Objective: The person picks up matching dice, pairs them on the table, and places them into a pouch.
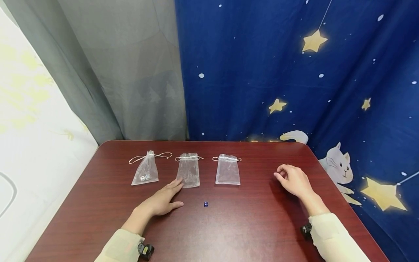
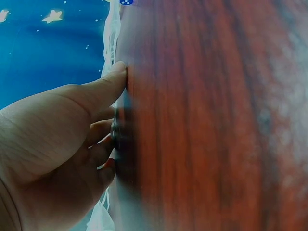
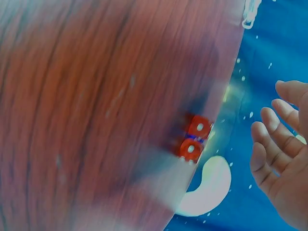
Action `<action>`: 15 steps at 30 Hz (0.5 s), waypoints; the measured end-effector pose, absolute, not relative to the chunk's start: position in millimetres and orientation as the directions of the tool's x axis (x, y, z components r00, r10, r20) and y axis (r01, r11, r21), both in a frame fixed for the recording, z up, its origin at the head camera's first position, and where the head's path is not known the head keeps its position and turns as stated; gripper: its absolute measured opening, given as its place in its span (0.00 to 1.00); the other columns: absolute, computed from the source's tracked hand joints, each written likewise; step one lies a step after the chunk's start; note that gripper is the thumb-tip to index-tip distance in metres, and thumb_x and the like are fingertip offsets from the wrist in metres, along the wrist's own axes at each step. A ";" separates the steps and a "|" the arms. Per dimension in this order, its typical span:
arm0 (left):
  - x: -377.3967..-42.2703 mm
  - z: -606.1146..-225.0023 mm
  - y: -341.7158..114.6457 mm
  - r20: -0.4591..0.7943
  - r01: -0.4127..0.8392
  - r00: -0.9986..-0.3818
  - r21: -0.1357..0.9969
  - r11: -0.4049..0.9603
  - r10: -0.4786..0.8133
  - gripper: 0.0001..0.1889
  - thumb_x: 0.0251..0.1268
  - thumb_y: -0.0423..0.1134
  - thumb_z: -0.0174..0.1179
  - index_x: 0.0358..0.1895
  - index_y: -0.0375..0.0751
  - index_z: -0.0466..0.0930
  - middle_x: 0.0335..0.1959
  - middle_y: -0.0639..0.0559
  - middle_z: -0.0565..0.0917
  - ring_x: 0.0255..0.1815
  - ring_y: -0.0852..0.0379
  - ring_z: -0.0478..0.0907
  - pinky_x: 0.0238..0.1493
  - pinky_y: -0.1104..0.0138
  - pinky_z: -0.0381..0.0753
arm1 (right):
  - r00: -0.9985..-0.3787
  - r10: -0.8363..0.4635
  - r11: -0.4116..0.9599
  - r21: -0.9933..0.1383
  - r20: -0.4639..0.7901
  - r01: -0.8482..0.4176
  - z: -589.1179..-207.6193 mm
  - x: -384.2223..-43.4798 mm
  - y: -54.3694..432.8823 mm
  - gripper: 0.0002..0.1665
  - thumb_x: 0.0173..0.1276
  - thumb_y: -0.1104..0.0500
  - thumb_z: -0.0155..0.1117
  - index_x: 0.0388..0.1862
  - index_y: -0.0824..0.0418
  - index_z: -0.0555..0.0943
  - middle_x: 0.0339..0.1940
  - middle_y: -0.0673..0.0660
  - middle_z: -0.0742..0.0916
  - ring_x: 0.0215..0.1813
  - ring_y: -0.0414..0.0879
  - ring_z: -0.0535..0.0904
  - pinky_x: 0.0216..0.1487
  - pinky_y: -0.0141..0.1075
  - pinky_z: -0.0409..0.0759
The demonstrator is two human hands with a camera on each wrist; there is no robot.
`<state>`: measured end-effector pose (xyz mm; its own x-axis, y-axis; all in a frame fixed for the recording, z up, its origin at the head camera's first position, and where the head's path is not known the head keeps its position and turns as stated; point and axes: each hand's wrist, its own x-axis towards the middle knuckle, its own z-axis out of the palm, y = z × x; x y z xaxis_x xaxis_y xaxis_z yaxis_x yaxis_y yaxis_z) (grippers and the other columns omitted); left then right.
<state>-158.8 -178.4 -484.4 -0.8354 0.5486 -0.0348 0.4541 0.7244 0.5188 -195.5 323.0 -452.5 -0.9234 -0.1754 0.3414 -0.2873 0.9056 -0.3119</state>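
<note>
Head view: the left hand (image 1: 160,202), fingers straight, overlaps the middle organza bag (image 1: 189,171) at its lower corner; dragging sideways could skew it or knock the nearby blue die (image 1: 206,204). Left wrist view: how hard the fingertips press cannot be told. Right wrist view: the right hand (image 3: 291,178), loosely curled, holding nothing, is near red dice (image 3: 198,127); a careless brush could scatter them.

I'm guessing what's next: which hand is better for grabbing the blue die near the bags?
Probably the left hand: its thumb points toward the nearby blue die; the right hand is farther away.
</note>
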 end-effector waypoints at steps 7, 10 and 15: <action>-159.8 -486.2 -178.5 -0.025 0.464 -0.833 0.515 0.721 0.553 0.36 0.71 0.44 0.64 0.74 0.27 0.64 0.79 0.34 0.58 0.80 0.35 0.51 0.75 0.42 0.56 | -0.939 -0.106 0.929 -0.303 0.328 -0.210 -453.6 -196.6 340.9 0.08 0.66 0.55 0.72 0.38 0.58 0.84 0.31 0.52 0.84 0.33 0.47 0.78 0.33 0.45 0.76; -159.6 -486.2 -178.3 -0.020 0.467 -0.832 0.514 0.719 0.554 0.36 0.71 0.44 0.64 0.73 0.26 0.64 0.79 0.33 0.58 0.80 0.35 0.52 0.75 0.42 0.56 | -0.951 -0.080 0.938 -0.301 0.299 -0.173 -456.4 -198.1 347.7 0.10 0.66 0.54 0.72 0.39 0.58 0.84 0.33 0.55 0.84 0.36 0.50 0.79 0.35 0.48 0.78; -158.8 -485.6 -178.2 -0.024 0.462 -0.834 0.518 0.720 0.552 0.36 0.71 0.43 0.64 0.73 0.26 0.64 0.79 0.33 0.58 0.80 0.35 0.51 0.75 0.42 0.56 | -0.978 -0.054 0.949 -0.295 0.202 -0.113 -461.3 -201.1 355.7 0.11 0.66 0.52 0.71 0.38 0.59 0.83 0.32 0.54 0.83 0.36 0.51 0.79 0.35 0.51 0.78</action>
<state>-158.8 -178.2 -485.6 -0.8336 0.5518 -0.0237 0.4617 0.7198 0.5184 -201.1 355.7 -461.3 -0.9780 -0.0539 0.2017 -0.1131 0.9488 -0.2950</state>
